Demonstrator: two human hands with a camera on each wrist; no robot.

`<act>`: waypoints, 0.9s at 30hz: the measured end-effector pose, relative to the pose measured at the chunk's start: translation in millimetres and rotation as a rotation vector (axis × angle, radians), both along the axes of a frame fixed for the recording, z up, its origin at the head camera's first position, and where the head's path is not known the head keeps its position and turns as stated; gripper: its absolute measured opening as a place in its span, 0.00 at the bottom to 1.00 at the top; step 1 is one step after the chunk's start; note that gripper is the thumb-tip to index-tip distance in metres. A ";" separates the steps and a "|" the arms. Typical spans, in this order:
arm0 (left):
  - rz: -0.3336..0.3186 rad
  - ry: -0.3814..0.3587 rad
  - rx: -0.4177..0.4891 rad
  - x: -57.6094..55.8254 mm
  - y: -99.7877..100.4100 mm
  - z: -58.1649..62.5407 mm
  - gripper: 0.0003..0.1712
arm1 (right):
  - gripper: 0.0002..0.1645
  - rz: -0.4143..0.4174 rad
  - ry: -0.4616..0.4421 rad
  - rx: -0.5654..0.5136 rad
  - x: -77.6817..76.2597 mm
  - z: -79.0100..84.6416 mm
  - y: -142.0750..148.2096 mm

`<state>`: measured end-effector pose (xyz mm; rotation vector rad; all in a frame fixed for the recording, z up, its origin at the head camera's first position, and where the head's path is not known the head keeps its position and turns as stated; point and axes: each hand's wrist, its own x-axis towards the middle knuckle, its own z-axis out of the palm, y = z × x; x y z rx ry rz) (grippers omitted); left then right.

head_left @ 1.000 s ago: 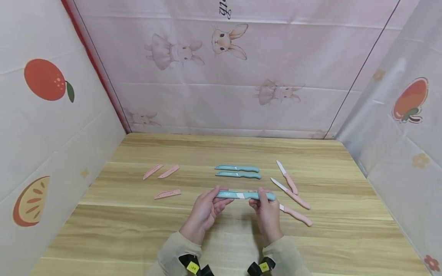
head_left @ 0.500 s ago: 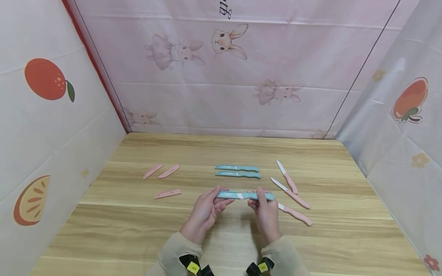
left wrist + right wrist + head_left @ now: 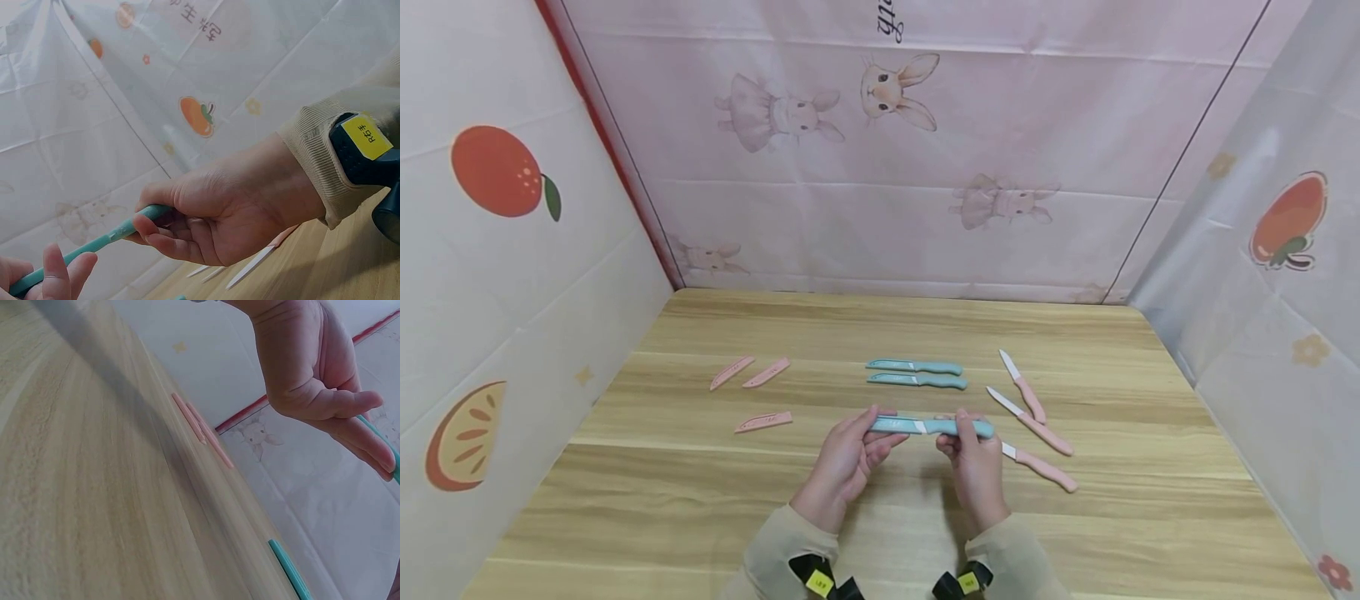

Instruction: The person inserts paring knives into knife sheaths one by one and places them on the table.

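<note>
In the head view, a teal-handled paring knife (image 3: 942, 427) is held level above the table, its blade mostly inside a teal sheath (image 3: 897, 425). A short white strip of blade shows between sheath and handle. My left hand (image 3: 841, 467) pinches the sheath between thumb and fingers. My right hand (image 3: 980, 477) grips the handle, thumb on top; its curled fingers show in the left wrist view. Behind them lie two sheathed teal knives (image 3: 916, 380), side by side. On the right are three bare pink-handled knives (image 3: 1041, 429), the nearest one's blade partly hidden by my right hand.
Three pink sheaths (image 3: 763, 422) lie apart on the left of the wooden table (image 3: 647, 492). Printed cloth walls (image 3: 820, 225) stand behind the table and at both sides. A tracker (image 3: 962, 581) is strapped at each wrist.
My right hand has shifted slightly left with the handle, and the visible strip of white blade has narrowed. My left hand has stayed almost still.
</note>
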<state>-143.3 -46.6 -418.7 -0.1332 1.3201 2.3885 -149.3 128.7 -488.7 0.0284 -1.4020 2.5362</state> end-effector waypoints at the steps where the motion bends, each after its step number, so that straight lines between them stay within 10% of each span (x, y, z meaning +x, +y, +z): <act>1: 0.000 0.000 0.002 -0.1 0.1 -0.1 0.26 | 0.10 0.011 0.004 -0.011 -0.9 -2.4 0.9; 14: -0.004 -0.004 0.005 -0.1 0.8 -0.3 0.25 | 0.13 -0.054 -0.192 -0.022 14.5 40.5 -10.8; 27: -0.113 0.064 -0.087 -4.3 -5.3 -0.2 0.25 | 0.19 0.037 -0.229 0.020 4.8 29.0 -3.0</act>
